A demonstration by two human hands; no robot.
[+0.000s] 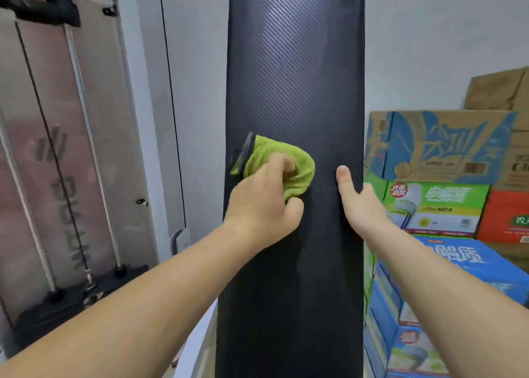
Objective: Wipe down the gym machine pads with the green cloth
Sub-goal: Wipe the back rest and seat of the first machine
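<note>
A long black textured pad [294, 76] stands upright in the middle of the view. My left hand [263, 205] grips a bunched green cloth [286, 162] with a grey edge and presses it against the pad's left half, about midway up. My right hand [360, 200] holds the pad's right edge at the same height, thumb on the front face, the other fingers hidden behind the pad.
A cable weight machine with a translucent cover [57, 148] stands at the left. A grey door with a handle [177, 237] is behind the pad. Stacked cardboard boxes [440, 154] fill the right side, close to the pad's edge.
</note>
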